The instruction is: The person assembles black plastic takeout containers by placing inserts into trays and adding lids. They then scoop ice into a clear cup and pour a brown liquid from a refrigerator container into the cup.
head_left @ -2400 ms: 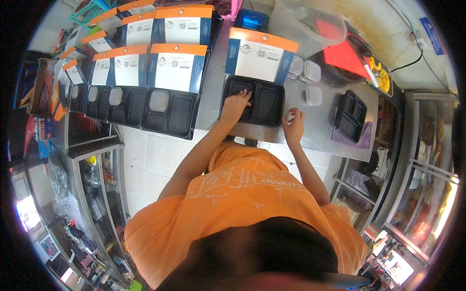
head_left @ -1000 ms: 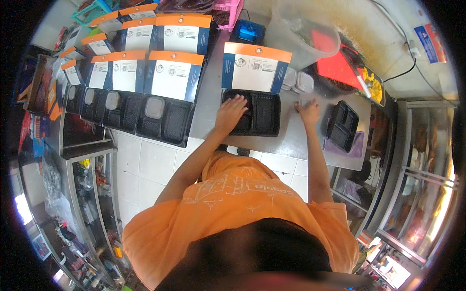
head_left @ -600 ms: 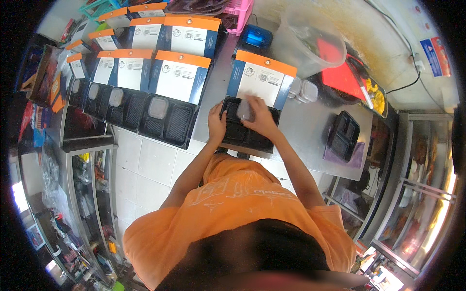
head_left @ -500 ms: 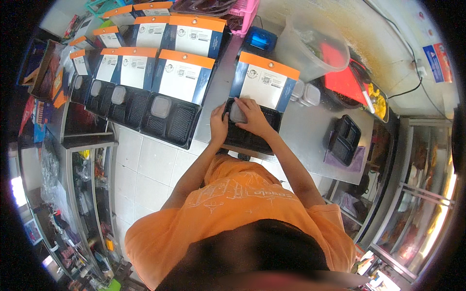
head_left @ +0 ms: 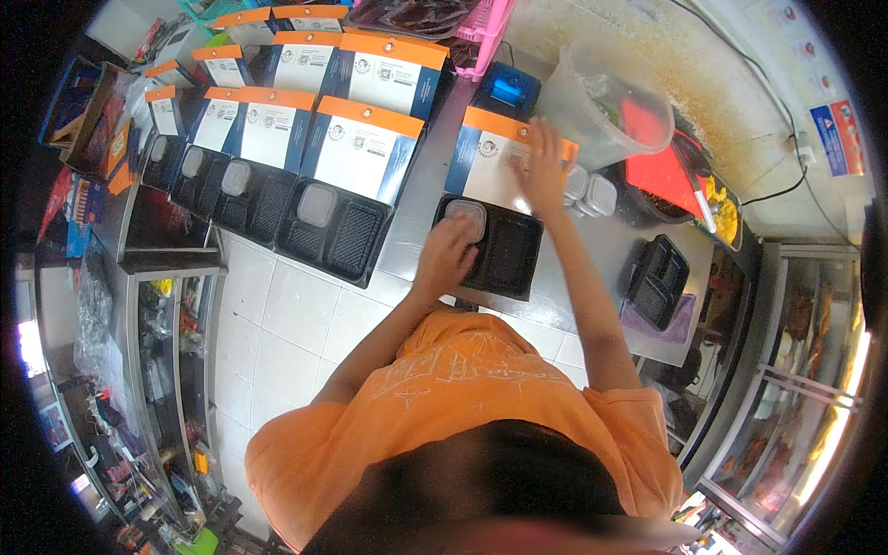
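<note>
A black compartment lunch tray lies on the steel table before me. A small lidded plastic cup sits in its upper left compartment. My left hand rests its extended fingers against the near side of this cup. Behind the tray stands a printed card panel in orange, white and navy, which looks joined to it. My right hand is over the panel's right side, its fingers stretched up and apart, holding nothing. Whether the right fingertips touch the card cannot be told.
Several similar trays with raised card panels stand in rows at left. A translucent tub, small lidded cups and a red cutting board are to the right. An unfilled black tray sits on a purple cloth.
My right hand has left the cup and moved up to the card panel. My left hand has shifted from the tray's left edge onto the cup.
</note>
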`<state>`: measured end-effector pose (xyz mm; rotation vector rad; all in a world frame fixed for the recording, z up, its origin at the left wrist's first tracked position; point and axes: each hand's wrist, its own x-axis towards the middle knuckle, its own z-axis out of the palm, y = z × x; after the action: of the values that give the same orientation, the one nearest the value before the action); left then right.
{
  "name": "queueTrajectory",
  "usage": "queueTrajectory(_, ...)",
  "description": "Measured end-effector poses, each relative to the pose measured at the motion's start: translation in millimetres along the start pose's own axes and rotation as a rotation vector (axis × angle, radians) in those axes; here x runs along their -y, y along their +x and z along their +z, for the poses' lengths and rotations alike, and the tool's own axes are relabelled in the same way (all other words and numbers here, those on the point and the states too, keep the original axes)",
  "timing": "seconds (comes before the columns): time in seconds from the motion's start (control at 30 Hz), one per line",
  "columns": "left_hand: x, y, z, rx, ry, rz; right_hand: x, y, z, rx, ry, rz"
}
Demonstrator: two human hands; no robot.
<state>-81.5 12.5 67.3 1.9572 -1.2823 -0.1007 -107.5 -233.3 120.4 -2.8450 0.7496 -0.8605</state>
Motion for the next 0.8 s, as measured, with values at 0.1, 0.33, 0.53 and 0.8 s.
queueTrajectory(0.1, -11, -8, 4, 0.260, 0.194, -0.013, -22, 35, -24, 0.288, -0.130, 0.069)
queueTrajectory(0.33, 45, 36, 1, 0.088, 0.239, 0.000, 12, 40, -37, 0.145, 0.414, -0.142)
queueTrajectory(0.53, 71, 93, 14, 0.103, 0.248, 0.028, 7, 74, -35, -0.052, 0.232, -0.194)
queueTrajectory(0.8, 76, 117, 12, 0.173, 0.297, 0.064, 26, 5, -57, -0.171, 0.368, -0.069)
